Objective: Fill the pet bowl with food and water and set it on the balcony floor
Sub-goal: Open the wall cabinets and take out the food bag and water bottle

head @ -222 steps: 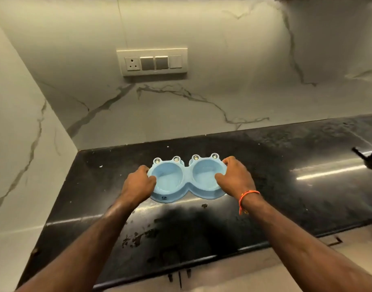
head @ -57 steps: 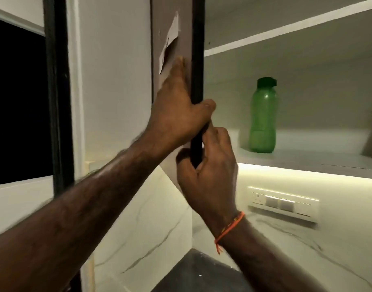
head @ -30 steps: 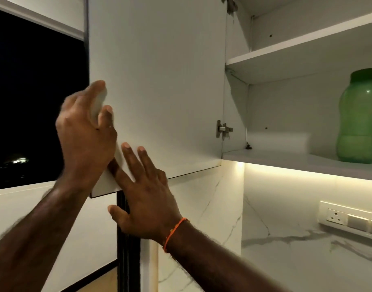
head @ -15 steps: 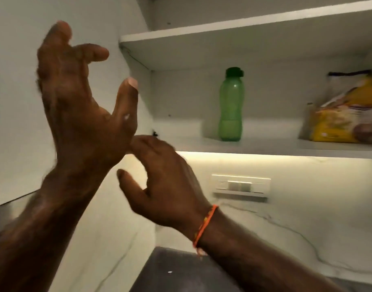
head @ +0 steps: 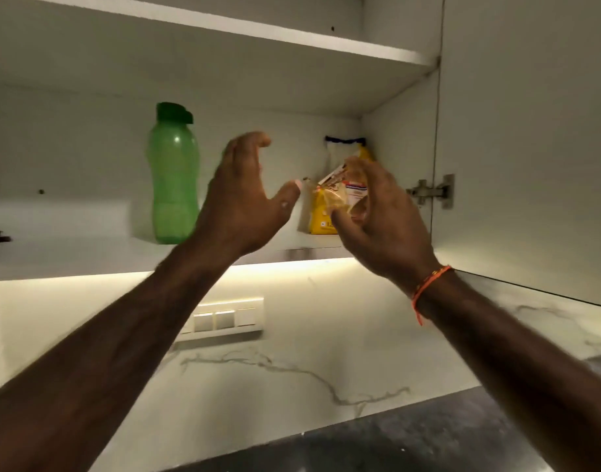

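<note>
Yellow crinkled food packet (head: pixel 323 212), green ribbed bottle (head: pixel 173 175)

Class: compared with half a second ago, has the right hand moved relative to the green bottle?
Yes. The right hand now lies right of the green bottle, in front of the yellow packet; before, it was left of the bottle.

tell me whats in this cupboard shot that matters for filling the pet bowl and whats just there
For the job:
green bottle
yellow food packet
left hand
right hand

Just there:
switch panel
door hinge
black countertop
</note>
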